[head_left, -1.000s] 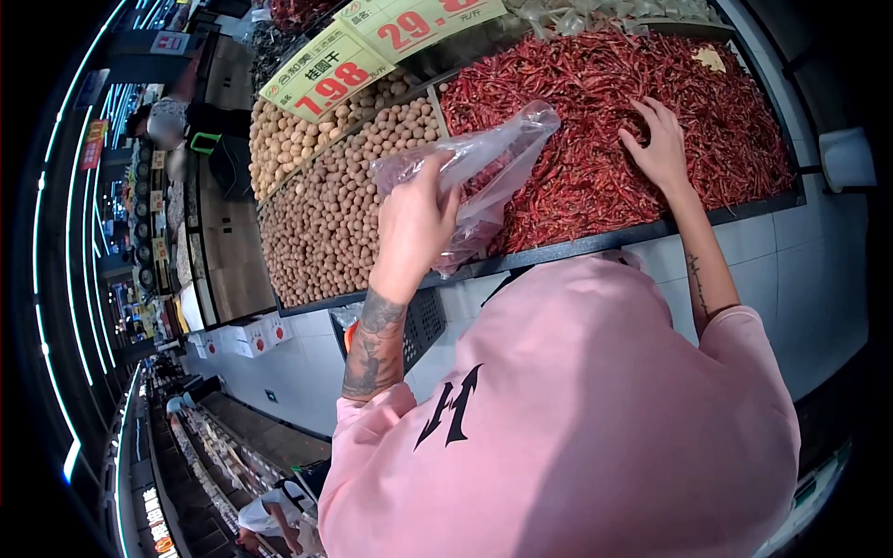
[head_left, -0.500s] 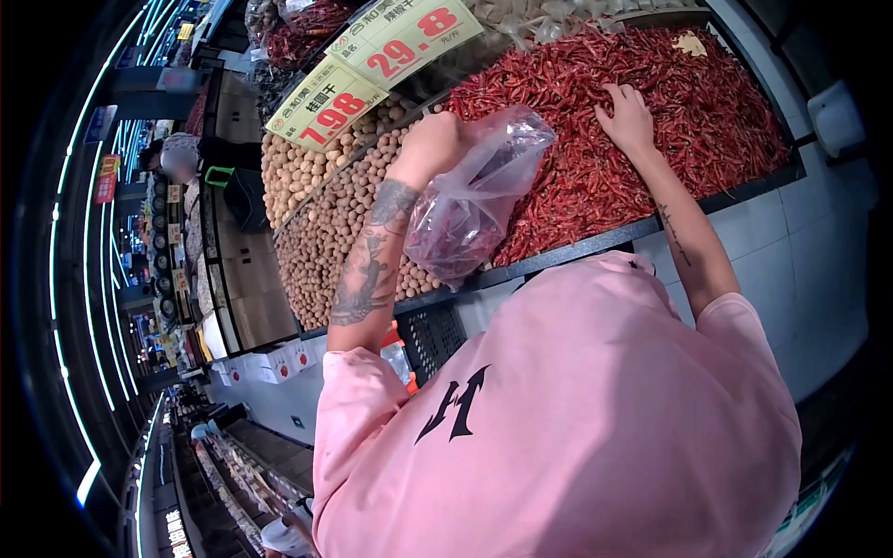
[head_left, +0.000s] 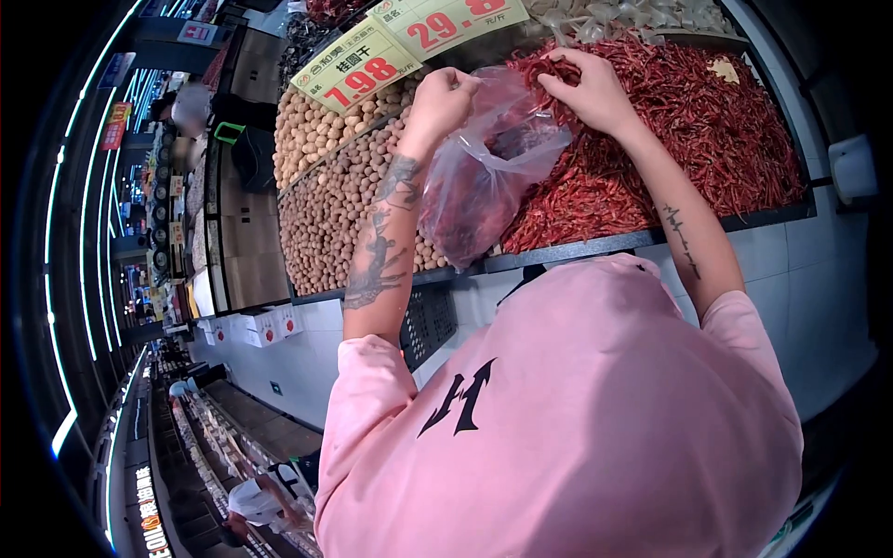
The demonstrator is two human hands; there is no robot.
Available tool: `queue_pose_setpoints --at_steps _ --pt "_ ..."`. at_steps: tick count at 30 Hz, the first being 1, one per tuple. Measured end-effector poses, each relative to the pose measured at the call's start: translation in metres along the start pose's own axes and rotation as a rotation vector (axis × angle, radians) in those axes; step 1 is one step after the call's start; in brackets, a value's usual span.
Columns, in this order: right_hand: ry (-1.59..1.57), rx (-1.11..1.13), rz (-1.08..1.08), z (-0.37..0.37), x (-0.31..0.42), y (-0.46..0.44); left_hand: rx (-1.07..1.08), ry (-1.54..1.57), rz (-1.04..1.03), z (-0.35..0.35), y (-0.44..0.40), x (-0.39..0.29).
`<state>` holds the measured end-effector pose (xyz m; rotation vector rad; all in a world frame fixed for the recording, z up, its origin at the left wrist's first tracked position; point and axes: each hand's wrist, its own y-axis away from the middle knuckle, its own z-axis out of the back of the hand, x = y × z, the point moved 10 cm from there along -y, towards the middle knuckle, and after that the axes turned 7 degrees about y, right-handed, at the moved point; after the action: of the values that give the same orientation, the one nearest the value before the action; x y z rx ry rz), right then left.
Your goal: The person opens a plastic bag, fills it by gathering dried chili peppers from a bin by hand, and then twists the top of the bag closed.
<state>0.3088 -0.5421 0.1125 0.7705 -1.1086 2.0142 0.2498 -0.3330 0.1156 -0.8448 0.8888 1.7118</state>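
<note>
My left hand (head_left: 441, 104) pinches the rim of a clear plastic bag (head_left: 473, 191), which hangs open above the edge between two bins. Reddish contents show through its film. At the bag's mouth, my right hand (head_left: 588, 91) is closed on a bunch of dried red chilies (head_left: 553, 76). A wide heap of dried red chilies (head_left: 693, 139) fills the bin under and to the right of my right hand. Round brown dried fruits (head_left: 339, 209) lie in the bin to the left, behind my left forearm.
Yellow price signs (head_left: 356, 68) stand at the bins' back, with paler round goods (head_left: 321, 135) below them. A black bin edge (head_left: 577, 249) runs along the front. A dark crate (head_left: 430, 325) is below. A person in white (head_left: 256, 502) is at lower left.
My right hand has moved left from the chili heap to the bag's mouth, now with chilies in its fingers. The bag's mouth has opened toward it, still held by my left hand.
</note>
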Motion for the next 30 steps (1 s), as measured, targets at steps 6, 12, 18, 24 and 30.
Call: queue_pose_setpoints --at_steps 6,12,18,24,30 --pt "-0.253 0.216 -0.09 -0.04 0.007 0.038 -0.126 -0.018 -0.029 0.017 -0.004 0.004" --pt "-0.091 0.626 -0.127 -0.09 -0.006 0.041 -0.141 -0.067 -0.095 0.013 0.01 -0.013" --pt "-0.342 0.802 -0.211 -0.202 -0.041 -0.005 -0.051 -0.205 -0.26 -0.018 0.031 -0.038" --pt "-0.342 0.628 0.419 -0.272 -0.009 0.0 -0.208 -0.18 -0.319 0.0 0.042 -0.039" --pt "-0.075 0.699 -0.11 -0.126 0.034 0.006 -0.271 -0.035 -0.201 0.028 0.042 -0.002"
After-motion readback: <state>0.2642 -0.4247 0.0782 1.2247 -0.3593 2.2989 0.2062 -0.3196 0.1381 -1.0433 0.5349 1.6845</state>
